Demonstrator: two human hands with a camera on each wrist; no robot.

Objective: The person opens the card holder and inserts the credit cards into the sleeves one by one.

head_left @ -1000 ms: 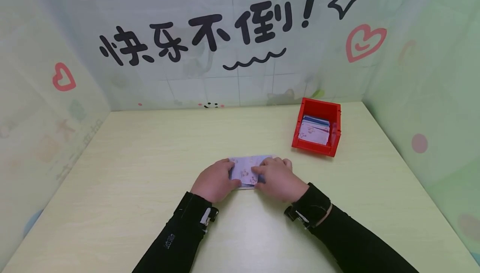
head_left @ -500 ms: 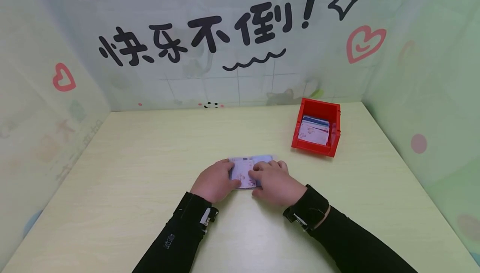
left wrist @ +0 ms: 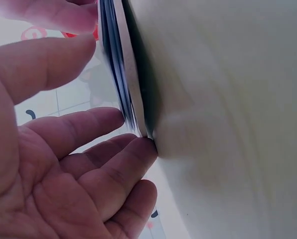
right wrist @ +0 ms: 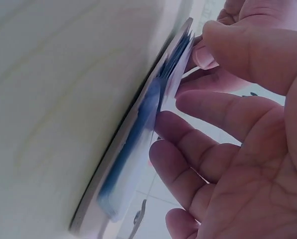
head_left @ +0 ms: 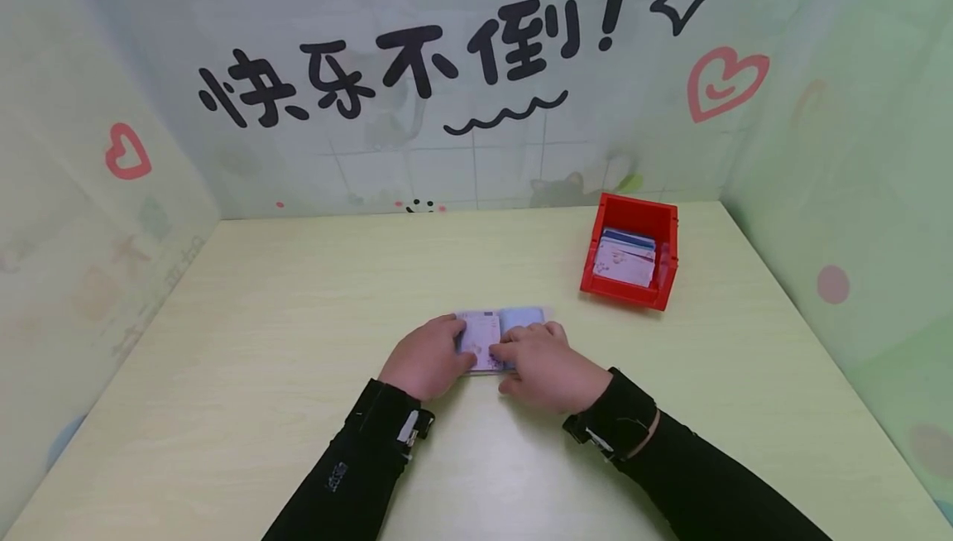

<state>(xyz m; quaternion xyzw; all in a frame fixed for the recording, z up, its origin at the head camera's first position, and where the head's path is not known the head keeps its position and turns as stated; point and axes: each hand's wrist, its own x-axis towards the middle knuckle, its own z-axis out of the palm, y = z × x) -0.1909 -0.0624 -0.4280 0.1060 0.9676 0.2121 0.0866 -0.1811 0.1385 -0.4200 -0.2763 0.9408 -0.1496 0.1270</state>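
Note:
A pink flowered card (head_left: 479, 341) tops a small stack in the middle of the table, with a light blue piece (head_left: 521, 318) showing to its right. In the left wrist view, several dark-edged cards (left wrist: 113, 64) lie on a thicker pale slab (left wrist: 134, 84). My left hand (head_left: 428, 359) holds the left end of the stack between thumb and fingers. Over the right part, my right hand (head_left: 547, 367) has slightly bent fingers, its index fingertip touching the card's right edge. Parts of the slab and blue piece are hidden beneath the right hand.
A red bin (head_left: 625, 294) stands back right on the pale table (head_left: 335, 276), holding pink and blue cards (head_left: 624, 264). Printed cloth walls (head_left: 372, 185) enclose the table at the back and sides.
The top pink card's right edge has shifted left and straightened, exposing more of the blue piece. The right fingers have slid slightly left with it. My left hand stays put.

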